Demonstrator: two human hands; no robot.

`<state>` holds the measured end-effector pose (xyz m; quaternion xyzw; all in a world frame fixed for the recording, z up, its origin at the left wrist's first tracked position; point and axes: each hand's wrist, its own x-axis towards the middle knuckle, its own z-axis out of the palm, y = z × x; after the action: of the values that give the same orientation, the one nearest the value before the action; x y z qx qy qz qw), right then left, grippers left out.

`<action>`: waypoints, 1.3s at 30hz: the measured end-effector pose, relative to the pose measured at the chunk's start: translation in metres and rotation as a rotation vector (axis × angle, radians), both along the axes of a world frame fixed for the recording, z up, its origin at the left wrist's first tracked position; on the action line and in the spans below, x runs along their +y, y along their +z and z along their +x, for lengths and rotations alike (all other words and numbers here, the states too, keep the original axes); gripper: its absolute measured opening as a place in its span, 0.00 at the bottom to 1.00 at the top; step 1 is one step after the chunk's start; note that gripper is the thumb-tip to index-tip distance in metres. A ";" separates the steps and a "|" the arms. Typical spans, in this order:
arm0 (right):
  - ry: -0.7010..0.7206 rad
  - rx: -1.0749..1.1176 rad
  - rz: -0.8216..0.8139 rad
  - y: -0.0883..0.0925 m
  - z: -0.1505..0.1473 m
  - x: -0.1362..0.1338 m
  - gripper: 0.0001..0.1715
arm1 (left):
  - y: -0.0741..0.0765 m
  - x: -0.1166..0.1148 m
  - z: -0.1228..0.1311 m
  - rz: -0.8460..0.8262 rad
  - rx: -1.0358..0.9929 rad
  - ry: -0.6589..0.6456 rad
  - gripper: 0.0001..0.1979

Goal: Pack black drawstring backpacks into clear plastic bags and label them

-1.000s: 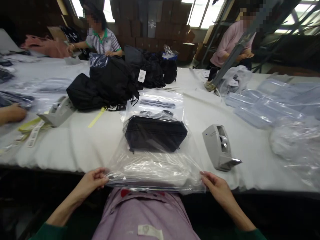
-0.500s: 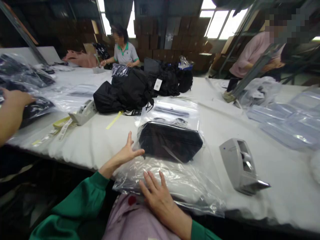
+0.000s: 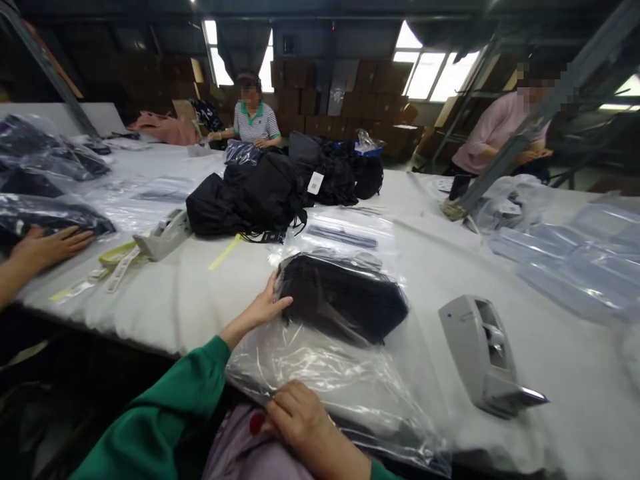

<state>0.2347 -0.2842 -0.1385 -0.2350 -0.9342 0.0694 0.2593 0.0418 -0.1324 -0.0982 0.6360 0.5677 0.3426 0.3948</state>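
A black bag, flat and roughly six-sided, lies inside a clear plastic bag in front of me. My left hand rests against the left end of the black bag, thumb and fingers apart. Over the near edge of the plastic, my right hand is curled with its fingers folded under and closed on the film. Its fingertips are hidden. The plastic's loose, wrinkled part spreads toward me and hangs at the table edge. Just beyond lies a flat clear bag with a dark printed strip.
Grey tape dispensers stand right and left. Black drawstring bags are heaped behind. A co-worker's hand lies on a wrapped item at left. Clear plastic sheets sit right, near a slanted metal post. Two people work across the table.
My left hand has come against the black bag's left end. My right hand has drawn back toward me, its spread fingers now curled at the plastic's near edge.
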 end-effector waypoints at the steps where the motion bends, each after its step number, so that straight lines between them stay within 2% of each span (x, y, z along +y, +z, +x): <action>1: 0.023 0.025 -0.026 0.010 0.007 -0.001 0.17 | 0.002 -0.007 -0.009 -0.034 0.016 0.010 0.53; 3: 0.008 0.098 -0.075 0.025 0.023 -0.002 0.15 | 0.003 -0.029 -0.029 -0.115 0.081 0.048 0.58; 5: -0.092 0.150 -0.093 0.032 0.039 0.001 0.10 | 0.000 -0.059 -0.048 -0.200 0.147 0.085 0.59; 6: -0.153 0.135 -0.098 0.032 0.045 0.004 0.13 | -0.004 -0.075 -0.055 -0.247 0.155 0.093 0.56; 8: -0.243 0.007 -0.139 0.027 0.052 0.008 0.24 | -0.014 -0.106 -0.066 -0.350 0.115 0.078 0.41; 10: -0.234 -0.171 -0.241 0.023 0.054 0.010 0.34 | -0.021 -0.131 -0.071 -0.440 0.068 0.033 0.28; 11: -0.199 -0.233 -0.304 0.024 0.055 0.010 0.36 | -0.021 -0.140 -0.072 -0.446 0.067 0.032 0.25; 13: -0.135 -0.244 -0.396 0.033 0.057 0.013 0.33 | -0.010 -0.147 -0.072 -0.324 0.128 0.119 0.23; 15: -0.109 -0.138 -0.418 0.053 0.062 0.023 0.24 | 0.017 -0.138 -0.068 -0.080 0.189 0.148 0.23; 16: -0.102 -0.065 -0.406 0.065 0.065 0.032 0.20 | 0.033 -0.128 -0.063 0.039 0.197 0.083 0.22; 18: -0.066 0.053 -0.377 0.090 0.070 0.054 0.18 | 0.062 -0.097 -0.046 0.159 0.139 -0.282 0.17; 19: -0.043 0.092 -0.373 0.099 0.072 0.067 0.17 | 0.072 -0.079 -0.035 0.174 0.102 -0.460 0.17; 21: -0.015 0.129 -0.389 0.109 0.075 0.091 0.17 | 0.078 -0.042 -0.011 0.197 0.094 -0.700 0.17; 23: -0.006 0.114 -0.431 0.105 0.080 0.109 0.17 | 0.066 -0.013 0.012 0.223 0.190 -0.842 0.18; 25: -0.006 0.080 -0.482 0.086 0.086 0.119 0.18 | 0.043 0.001 0.026 0.244 0.294 -0.930 0.20; 27: -0.019 0.049 -0.538 0.061 0.096 0.121 0.20 | 0.017 0.001 0.027 0.253 0.359 -0.982 0.22; 30: -0.048 0.036 -0.596 0.028 0.112 0.115 0.23 | -0.013 -0.009 0.009 0.243 0.460 -1.017 0.25; 33: -0.082 0.046 -0.625 0.013 0.125 0.107 0.25 | -0.028 -0.017 -0.018 0.218 0.485 -1.002 0.27; 36: -0.126 0.060 -0.654 0.010 0.132 0.105 0.26 | -0.036 -0.020 -0.040 0.200 0.453 -0.969 0.28; 39: -0.135 0.091 -0.715 0.008 0.132 0.111 0.29 | -0.038 -0.020 -0.049 0.188 0.404 -0.929 0.30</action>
<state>0.3669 -0.1732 -0.1301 -0.3684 -0.8209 0.3847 0.2059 -0.0068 -0.1520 -0.1364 0.9072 0.2571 0.0511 0.3290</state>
